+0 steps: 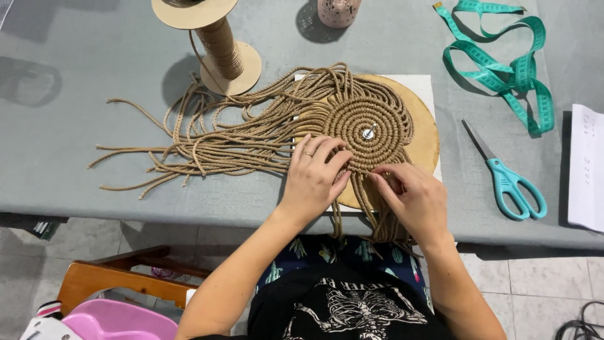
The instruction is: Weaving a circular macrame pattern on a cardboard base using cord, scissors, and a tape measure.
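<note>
A round coil of knotted tan cord (368, 119) lies pinned by a metal bolt (369, 133) on a round wooden board (426, 135) over a white sheet. Many loose cord strands (207, 145) fan out to the left across the grey table (75, 126); others hang over the near edge. My left hand (314, 176) pinches cords at the coil's lower left rim, a ring on one finger. My right hand (412, 198) grips cords just below the coil, close beside the left hand.
A wooden spool of cord (220, 44) stands at the back. Teal scissors (513, 182) and a teal measuring tape (503, 63) lie to the right, with white paper (585, 167) at the right edge. A pink cup (338, 11) is at the back. A wooden chair (119, 280) stands below left.
</note>
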